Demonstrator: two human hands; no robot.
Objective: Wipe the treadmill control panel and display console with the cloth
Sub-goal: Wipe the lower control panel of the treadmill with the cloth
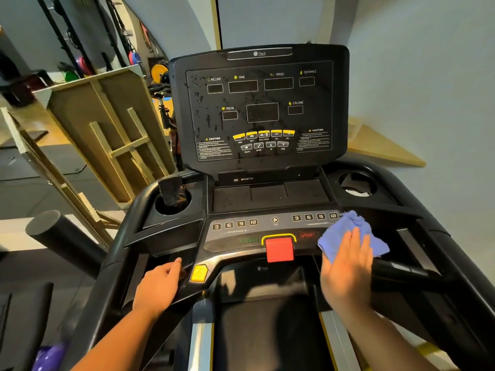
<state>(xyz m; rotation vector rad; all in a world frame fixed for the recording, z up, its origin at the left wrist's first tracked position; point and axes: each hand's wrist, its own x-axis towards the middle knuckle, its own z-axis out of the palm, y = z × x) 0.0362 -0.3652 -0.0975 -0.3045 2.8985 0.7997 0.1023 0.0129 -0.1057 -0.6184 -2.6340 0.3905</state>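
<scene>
The black treadmill display console [259, 108] stands upright ahead, speckled with droplets. Below it runs the grey control panel [241, 231] with number buttons, a red stop key [279, 249] and START and STOP labels. A blue cloth [356, 231] lies on the panel's right end, and my right hand [347, 266] presses it flat with straight fingers. My left hand [160, 285] grips the black left handrail [171, 266] beside a yellow button [198, 273].
A dark phone [172, 195] stands in the left cup holder; the right cup holder [357, 183] holds something pale. Wooden frames [112, 135] lean at the left, with weight plates behind. A wall is close on the right. The treadmill belt [262, 317] runs below.
</scene>
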